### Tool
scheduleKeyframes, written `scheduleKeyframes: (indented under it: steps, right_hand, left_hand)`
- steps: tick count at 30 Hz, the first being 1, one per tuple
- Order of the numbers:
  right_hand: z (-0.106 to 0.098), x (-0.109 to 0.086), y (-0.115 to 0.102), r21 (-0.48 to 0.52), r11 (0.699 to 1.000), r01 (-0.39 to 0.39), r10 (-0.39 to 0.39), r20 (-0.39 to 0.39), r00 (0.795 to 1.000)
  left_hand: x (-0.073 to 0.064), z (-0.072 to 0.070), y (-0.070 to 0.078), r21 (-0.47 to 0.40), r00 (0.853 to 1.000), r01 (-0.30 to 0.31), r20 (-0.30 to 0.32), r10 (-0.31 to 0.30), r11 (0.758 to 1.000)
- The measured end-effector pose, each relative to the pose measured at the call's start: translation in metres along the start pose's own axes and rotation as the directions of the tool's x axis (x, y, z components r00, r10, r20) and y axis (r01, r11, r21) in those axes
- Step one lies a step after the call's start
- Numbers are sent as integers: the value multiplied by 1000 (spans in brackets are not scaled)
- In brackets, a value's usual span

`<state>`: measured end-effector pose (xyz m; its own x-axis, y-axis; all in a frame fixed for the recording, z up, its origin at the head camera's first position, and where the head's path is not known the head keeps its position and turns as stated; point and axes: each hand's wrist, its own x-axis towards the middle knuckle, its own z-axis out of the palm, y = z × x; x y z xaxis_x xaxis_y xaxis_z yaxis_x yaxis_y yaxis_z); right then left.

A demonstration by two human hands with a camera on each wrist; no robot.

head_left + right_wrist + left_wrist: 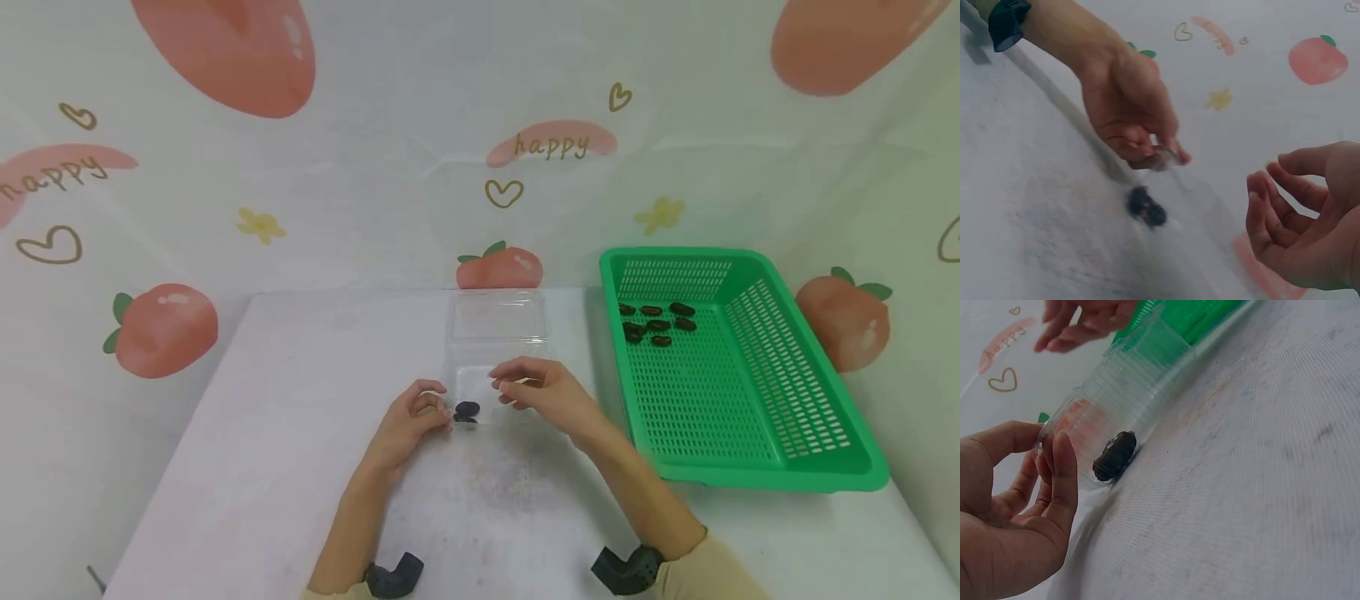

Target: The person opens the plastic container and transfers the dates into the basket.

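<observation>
A clear plastic box [491, 414] lies on the table with its hinged lid [498, 317] folded back toward the wall. Inside, at the near left corner, are two dark oval pieces [467, 408] that look like dates, close together. My left hand [405, 425] pinches the box's left rim between thumb and fingers, as the left wrist view shows. Over the right side of the box hovers my right hand [551, 392], its fingers loosely bent and nothing between them. In the right wrist view the dark pieces [1146, 207] are blurred.
To the right stands a green plastic basket [757, 479] with slotted walls. Several more dark date-like pieces [658, 325] lie at its far left. A white cloth wall [375, 208] printed with fruit and hearts rises behind the white table [300, 400].
</observation>
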<state>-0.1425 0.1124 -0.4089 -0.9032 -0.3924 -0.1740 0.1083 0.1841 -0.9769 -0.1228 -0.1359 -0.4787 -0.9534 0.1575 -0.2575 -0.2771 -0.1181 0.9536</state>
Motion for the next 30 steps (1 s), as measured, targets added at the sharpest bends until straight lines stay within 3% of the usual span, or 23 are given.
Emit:
scheduleKeyframes:
  steps: [9, 15, 20, 26, 30]
  right_hand:
    - [17, 18, 21, -58, 997, 43, -43, 1, 999]
    - [20, 31, 27, -126, 987, 98, -93, 49, 995]
    - [24, 41, 33, -208, 974, 91, -76, 75, 994]
    - [31, 51, 35, -349, 937, 26, -3, 68, 998]
    - [37, 57, 33, -450, 893, 2, 25, 55, 998]
  left_hand:
    - [1, 3, 1, -14, 1000, -4, 20, 5, 1000]
    - [1, 1, 0, -4, 999, -21, 30, 21, 1000]
    - [0, 0, 0, -6, 1000, -14, 22, 14, 1000]
    - [-2, -1, 0, -4, 1000, -5, 25, 5, 1000]
    - [-2, -2, 1, 1, 999, -11, 31, 11, 1000]
